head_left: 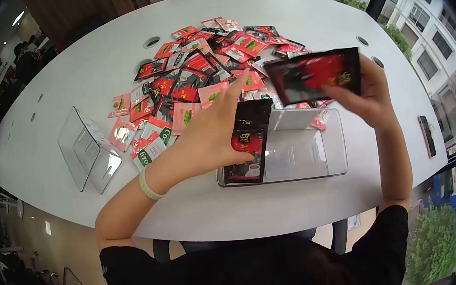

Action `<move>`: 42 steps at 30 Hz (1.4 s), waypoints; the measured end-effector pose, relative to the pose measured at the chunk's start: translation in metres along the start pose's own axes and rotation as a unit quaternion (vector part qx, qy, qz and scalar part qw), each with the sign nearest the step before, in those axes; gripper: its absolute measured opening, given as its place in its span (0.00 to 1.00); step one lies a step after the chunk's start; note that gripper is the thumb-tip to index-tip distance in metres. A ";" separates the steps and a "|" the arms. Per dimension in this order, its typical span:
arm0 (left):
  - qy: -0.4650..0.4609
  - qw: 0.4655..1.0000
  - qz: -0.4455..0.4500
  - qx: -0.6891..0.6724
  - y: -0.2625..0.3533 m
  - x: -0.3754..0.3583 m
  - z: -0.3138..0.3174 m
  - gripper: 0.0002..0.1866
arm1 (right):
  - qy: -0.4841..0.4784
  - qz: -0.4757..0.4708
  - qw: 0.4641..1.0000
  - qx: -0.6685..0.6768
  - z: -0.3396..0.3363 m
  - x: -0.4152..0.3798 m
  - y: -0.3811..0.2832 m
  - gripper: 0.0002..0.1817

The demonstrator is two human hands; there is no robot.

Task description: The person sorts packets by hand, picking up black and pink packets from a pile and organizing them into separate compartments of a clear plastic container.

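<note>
In the head view, my right hand (371,95) grips a black-and-red coffee sachet (310,77) above the table, thumb across its face; motion blurs it slightly. My left hand (205,136) is at the left end of a clear plastic box (333,153). Its thumb lies on the front of another G7 coffee sachet (249,140) standing upright there, the index finger stretches up beyond it, and the other fingers are hidden. A divider crosses the box near its back, and its bare floor shows right of the standing sachet.
Beyond my hands spreads a loose pile of red, pink and black sachets (198,78). A second clear plastic box (91,152) stands to the left on the white table (185,215). A dark phone-like object (427,136) lies near the right edge.
</note>
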State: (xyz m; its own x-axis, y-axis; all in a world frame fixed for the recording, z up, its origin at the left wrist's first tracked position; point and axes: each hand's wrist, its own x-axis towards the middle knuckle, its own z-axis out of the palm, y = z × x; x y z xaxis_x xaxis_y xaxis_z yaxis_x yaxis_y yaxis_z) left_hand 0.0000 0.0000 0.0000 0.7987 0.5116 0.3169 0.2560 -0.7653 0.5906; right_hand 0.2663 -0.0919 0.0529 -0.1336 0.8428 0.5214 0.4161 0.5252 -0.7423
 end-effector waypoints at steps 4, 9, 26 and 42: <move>-0.028 0.990 0.017 0.135 -0.009 -0.005 0.010 0.56 | -0.163 -0.053 0.970 -0.173 0.018 0.015 -0.015 0.22; -0.016 0.994 0.008 0.106 -0.013 0.001 0.008 0.46 | -0.249 -0.015 0.963 -0.101 0.037 0.018 0.003 0.13; 0.083 0.978 -0.024 -0.189 -0.028 -0.008 0.037 0.33 | -0.252 0.032 0.901 -0.351 0.078 -0.002 -0.009 0.17; 0.109 0.948 0.160 -0.254 -0.043 -0.017 0.047 0.58 | -0.056 -0.126 0.825 -0.548 0.113 -0.020 0.014 0.44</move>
State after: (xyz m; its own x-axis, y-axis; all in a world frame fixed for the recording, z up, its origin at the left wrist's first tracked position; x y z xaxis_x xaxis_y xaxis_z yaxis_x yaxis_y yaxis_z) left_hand 0.0008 0.0054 -0.0658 0.6456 0.3953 0.6534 -0.3205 -0.6363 0.7017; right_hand 0.1729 -0.0879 -0.0150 -0.3980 0.7606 0.5129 0.9171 0.3168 0.2420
